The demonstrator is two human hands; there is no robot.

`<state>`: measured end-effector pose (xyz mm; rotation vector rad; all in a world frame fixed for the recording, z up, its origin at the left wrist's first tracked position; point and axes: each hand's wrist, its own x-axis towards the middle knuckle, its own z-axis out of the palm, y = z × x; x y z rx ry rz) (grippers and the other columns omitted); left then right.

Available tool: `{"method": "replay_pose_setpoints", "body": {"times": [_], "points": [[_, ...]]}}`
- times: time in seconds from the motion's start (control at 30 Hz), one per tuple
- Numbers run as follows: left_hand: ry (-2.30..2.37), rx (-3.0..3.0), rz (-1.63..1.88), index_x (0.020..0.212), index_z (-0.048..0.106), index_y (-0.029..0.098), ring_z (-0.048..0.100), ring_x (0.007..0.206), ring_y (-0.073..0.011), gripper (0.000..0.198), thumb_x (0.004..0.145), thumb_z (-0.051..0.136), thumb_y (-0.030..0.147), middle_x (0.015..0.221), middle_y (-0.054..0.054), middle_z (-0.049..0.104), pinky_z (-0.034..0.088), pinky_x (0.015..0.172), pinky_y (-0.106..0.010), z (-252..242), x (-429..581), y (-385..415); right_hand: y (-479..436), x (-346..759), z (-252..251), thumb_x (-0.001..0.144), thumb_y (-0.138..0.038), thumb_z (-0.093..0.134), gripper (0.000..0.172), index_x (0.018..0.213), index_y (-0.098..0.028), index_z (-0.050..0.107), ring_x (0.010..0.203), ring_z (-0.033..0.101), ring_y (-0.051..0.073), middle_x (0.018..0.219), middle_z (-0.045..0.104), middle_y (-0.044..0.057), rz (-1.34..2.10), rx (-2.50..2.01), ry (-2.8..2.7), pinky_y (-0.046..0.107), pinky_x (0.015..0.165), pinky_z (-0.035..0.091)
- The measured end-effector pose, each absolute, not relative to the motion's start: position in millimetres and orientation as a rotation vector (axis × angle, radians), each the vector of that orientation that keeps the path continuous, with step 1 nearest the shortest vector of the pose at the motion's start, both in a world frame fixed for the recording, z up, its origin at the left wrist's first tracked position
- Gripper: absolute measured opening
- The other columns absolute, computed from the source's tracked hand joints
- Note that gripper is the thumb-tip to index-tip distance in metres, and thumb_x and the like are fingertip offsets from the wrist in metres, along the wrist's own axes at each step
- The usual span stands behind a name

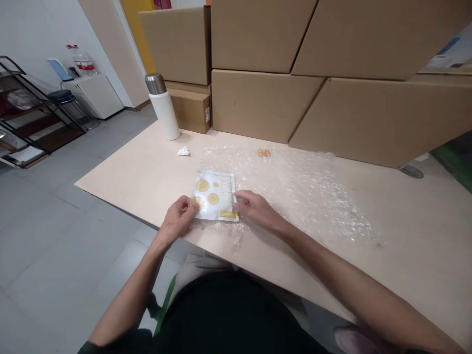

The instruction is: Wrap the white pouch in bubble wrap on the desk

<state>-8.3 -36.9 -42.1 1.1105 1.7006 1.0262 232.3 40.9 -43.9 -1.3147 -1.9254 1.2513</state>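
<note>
A flat, square white pouch (214, 195) with gold circles and gold lettering lies at the left end of a sheet of bubble wrap (295, 191). My left hand (180, 215) pinches the pouch's lower left edge between thumb and fingers. At the opposite edge, my right hand (256, 209) has its thumb and forefinger closed on the pouch's right side. The bubble wrap stretches away to the right, and a bit of it sticks out under the pouch on the near side.
Cardboard boxes (250, 105) are stacked along the table's back. A white flask (164, 114) with a metal cap stands at the back left, near a crumpled white scrap (183, 151). Something small and orange (264, 153) lies at the wrap's far edge. The table (121, 169) ends close to my body.
</note>
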Motion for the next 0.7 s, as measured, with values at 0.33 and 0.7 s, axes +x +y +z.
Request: {"method": "replay_pose_setpoints", "body": {"times": [0.33,0.7], "points": [[1.421,1.175,1.383,0.074,0.049,0.019,0.065,0.108,-0.0225,0.027,0.075,0.071,0.035,0.144,-0.007,0.053,0.054,0.079,-0.028,-25.2,21.3,-35.4,18.4,223.9,-29.1,0.098,-0.041,0.044,0.033,0.111,-0.025,0.069,0.117,0.056,0.027,0.117,0.065,0.009,1.17,-0.943,-2.077,0.045,0.105,0.042],[1.298,1.999,0.908,0.096,0.063,0.023,0.028,0.15,-0.033,0.037,0.098,0.044,0.054,0.155,-0.013,0.044,0.024,0.118,-0.058,-15.4,119.4,-10.4,18.4,281.3,-25.5,0.079,-0.049,0.067,0.031,0.08,-0.018,0.069,0.073,0.06,0.02,0.076,0.067,0.006,1.891,-1.121,-1.027,0.033,0.069,0.049]]}}
